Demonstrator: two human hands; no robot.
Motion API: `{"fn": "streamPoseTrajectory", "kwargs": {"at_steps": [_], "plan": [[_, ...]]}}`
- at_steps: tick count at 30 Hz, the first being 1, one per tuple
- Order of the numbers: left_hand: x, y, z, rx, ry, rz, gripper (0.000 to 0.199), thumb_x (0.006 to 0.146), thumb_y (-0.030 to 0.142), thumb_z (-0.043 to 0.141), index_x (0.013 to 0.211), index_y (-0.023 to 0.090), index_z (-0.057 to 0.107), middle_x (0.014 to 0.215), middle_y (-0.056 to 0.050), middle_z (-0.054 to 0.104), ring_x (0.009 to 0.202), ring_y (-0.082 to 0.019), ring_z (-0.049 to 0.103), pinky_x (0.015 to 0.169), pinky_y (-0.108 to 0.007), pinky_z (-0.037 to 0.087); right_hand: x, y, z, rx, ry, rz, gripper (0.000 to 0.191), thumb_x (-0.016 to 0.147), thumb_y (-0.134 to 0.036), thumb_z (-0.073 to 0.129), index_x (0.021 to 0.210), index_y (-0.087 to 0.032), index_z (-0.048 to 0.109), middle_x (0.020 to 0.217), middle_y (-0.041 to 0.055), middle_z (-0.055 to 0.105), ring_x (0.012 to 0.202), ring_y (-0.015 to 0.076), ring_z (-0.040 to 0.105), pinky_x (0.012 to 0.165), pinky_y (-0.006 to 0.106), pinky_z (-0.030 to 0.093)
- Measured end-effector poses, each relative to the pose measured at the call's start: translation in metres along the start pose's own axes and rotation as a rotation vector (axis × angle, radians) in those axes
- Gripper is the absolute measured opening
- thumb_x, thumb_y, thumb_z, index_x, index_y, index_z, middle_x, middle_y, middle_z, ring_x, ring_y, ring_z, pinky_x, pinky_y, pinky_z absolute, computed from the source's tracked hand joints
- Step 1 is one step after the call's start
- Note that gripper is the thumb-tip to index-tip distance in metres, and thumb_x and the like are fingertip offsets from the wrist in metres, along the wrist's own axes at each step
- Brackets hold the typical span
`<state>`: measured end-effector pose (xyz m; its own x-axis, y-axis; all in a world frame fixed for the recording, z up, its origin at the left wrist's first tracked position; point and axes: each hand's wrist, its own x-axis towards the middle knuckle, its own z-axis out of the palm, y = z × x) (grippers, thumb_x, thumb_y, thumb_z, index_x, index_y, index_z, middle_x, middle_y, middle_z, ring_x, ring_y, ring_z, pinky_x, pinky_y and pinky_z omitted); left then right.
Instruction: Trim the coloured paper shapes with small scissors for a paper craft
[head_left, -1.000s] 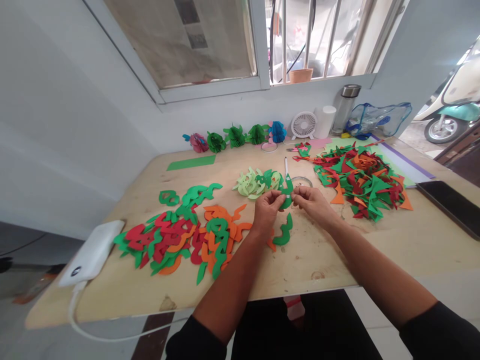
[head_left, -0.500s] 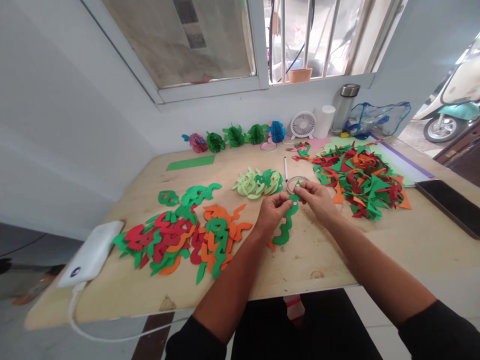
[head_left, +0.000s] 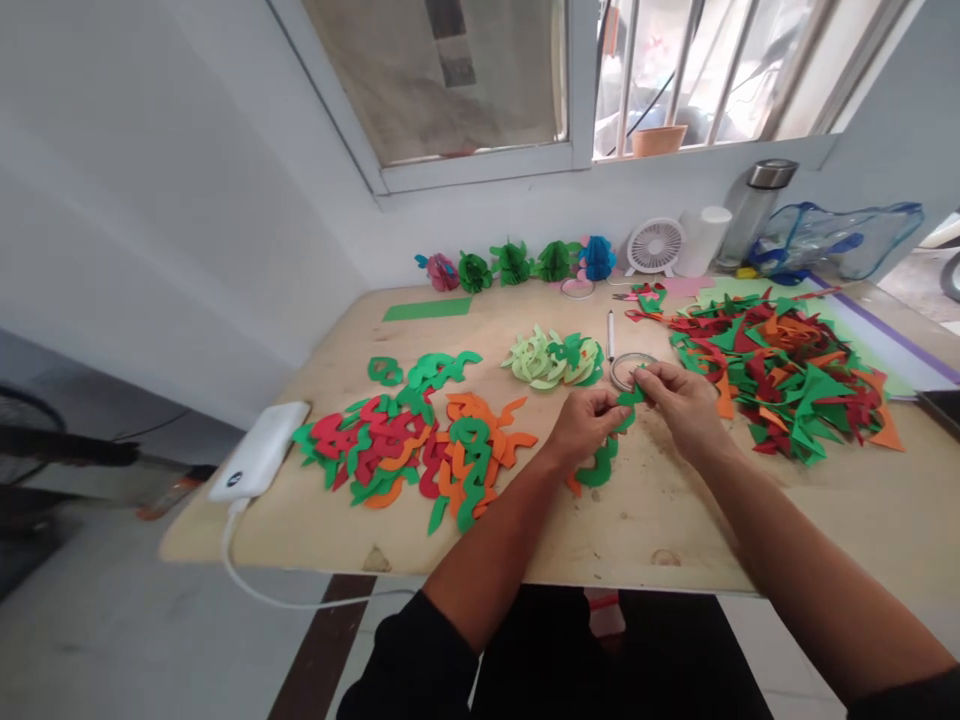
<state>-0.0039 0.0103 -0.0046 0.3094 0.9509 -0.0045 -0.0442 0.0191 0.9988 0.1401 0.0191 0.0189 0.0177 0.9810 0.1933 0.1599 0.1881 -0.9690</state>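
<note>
My left hand [head_left: 585, 428] is closed, its thumb and fingertips pinching a small green paper piece [head_left: 631, 397]. My right hand [head_left: 681, 402] pinches the same piece from the other side, just above the table. Close under my left hand a wavy green paper cutout [head_left: 600, 468] hangs or lies; whether it is joined to the held piece I cannot tell. A bit of orange paper [head_left: 574, 484] peeks out beside it. Just behind the fingertips lies a round wire ring [head_left: 624, 370], partly covered by my right hand.
Red, green and orange curved cutouts [head_left: 390, 445] are piled at left, pale green ones [head_left: 536, 360] mid-table. Paper scraps [head_left: 787, 365] heap at right. Along the wall stand honeycomb paper figures [head_left: 514, 263], a fan [head_left: 655, 247] and a bottle [head_left: 757, 215]. A white power bank [head_left: 259, 452] sits front left.
The view has turned left, so the table appears further right. Both hands still pinch the green paper, which now lies at a different angle between the fingertips.
</note>
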Motion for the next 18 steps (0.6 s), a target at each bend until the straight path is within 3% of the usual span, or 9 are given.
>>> {"fn": "streamPoseTrajectory", "kwargs": {"at_steps": [6, 12, 18], "plan": [[0.000, -0.001, 0.001, 0.006, 0.014, -0.004, 0.026, 0.070, 0.040, 0.064, 0.065, 0.015, 0.057, 0.054, 0.001, 0.056, 0.045, -0.008, 0.053, 0.040, -0.018, 0.035, 0.001, 0.003, -0.001, 0.027, 0.086, 0.009, 0.028, 0.072, -0.043, 0.062, 0.060, -0.018, 0.058, 0.050, -0.0030, 0.044, 0.049, 0.0098, 0.038, 0.045, 0.024, 0.028], [0.001, 0.006, -0.007, -0.037, 0.092, -0.020, 0.029, 0.067, 0.042, 0.067, 0.065, 0.015, 0.058, 0.049, 0.001, 0.057, 0.041, -0.008, 0.050, 0.040, -0.018, 0.036, 0.003, 0.001, 0.000, 0.073, 0.132, 0.022, 0.028, 0.073, -0.046, 0.060, 0.070, -0.017, 0.061, 0.061, 0.0005, 0.056, 0.054, 0.0113, 0.046, 0.049, 0.024, 0.036], [0.010, 0.021, -0.032, -0.068, 0.490, -0.009, 0.031, 0.066, 0.044, 0.067, 0.067, 0.014, 0.058, 0.044, 0.003, 0.054, 0.035, -0.006, 0.043, 0.037, -0.017, 0.032, 0.005, 0.001, -0.002, 0.134, 0.161, 0.074, 0.030, 0.074, -0.046, 0.057, 0.075, -0.016, 0.062, 0.069, 0.0030, 0.061, 0.056, 0.0108, 0.049, 0.051, 0.024, 0.037]]}}
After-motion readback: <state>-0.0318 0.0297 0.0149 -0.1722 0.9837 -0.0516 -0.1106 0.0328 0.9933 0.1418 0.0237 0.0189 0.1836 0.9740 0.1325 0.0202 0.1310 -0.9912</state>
